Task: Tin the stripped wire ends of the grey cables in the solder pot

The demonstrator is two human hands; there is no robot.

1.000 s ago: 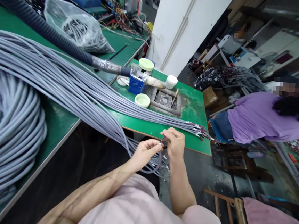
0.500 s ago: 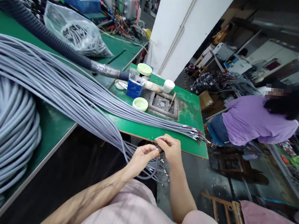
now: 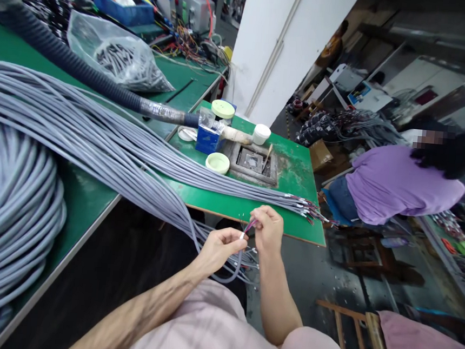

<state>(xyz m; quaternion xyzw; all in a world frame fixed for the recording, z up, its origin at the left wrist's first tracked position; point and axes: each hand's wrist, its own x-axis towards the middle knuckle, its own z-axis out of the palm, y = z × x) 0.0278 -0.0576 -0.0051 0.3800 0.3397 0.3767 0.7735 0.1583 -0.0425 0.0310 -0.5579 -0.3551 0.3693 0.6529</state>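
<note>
My left hand (image 3: 223, 248) pinches the end of a grey cable (image 3: 237, 267) at its white collar, just off the front edge of the green board. Thin coloured wires (image 3: 248, 226) fan out from that end. Beside it, my right hand (image 3: 267, 227) is closed on some of these wires, purplish ones among them. A long bundle of grey cables (image 3: 144, 156) runs across the bench from the left, its stripped ends (image 3: 306, 208) lying on the board. More cable ends hang below my hands.
On the green board (image 3: 298, 169) stand a square solder pot (image 3: 253, 163), a blue box (image 3: 208, 140), a pale green bowl (image 3: 217, 163) and a white cup (image 3: 261, 134). A ribbed hose (image 3: 102, 81) crosses above the cables. A person in purple (image 3: 402, 184) sits at right.
My right hand has drawn slightly up and away from my left, and the coloured wires between them show more clearly. My left hand stays pinched on the cable end.
</note>
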